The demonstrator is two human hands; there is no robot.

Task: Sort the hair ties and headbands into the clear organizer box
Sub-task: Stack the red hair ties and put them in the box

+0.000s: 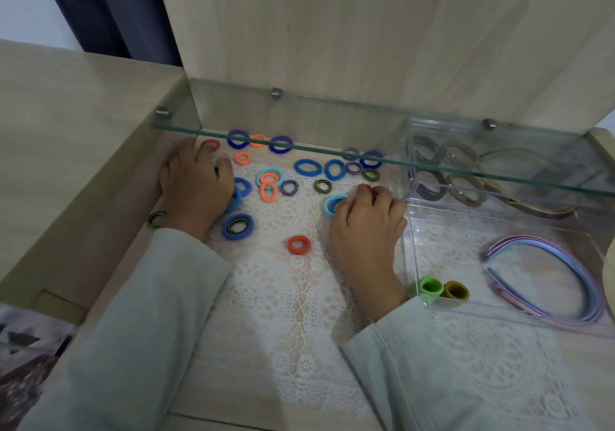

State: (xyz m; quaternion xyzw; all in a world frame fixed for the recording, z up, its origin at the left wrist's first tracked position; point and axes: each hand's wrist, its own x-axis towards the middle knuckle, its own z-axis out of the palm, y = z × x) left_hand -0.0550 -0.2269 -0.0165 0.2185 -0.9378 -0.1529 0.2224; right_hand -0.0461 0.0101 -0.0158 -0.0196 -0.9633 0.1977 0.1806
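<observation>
**While loose hair ties (307, 167) cover the mat (299, 297), the right hand (366, 227) pinches one beside the clear box (499, 311)**

Where the right hand's curled fingertips meet, they pinch a small red tie (368, 188), mostly hidden. A light-blue tie (333, 204) lies just left of those fingers, touching them. Right of the knuckles stands the clear box, holding pastel headbands (549, 284), a green tie (431, 286) and a mustard tie (456, 290) in its near part, with darker bands in the far compartments. The left hand (196, 184) rests flat, fingers relaxed and spread, one fingertip touching a far red tie (210, 144), the thumb near an orange tie (242, 157). Blue, orange and striped ties lie scattered between the two hands, under a glass shelf (332, 154).
</observation>
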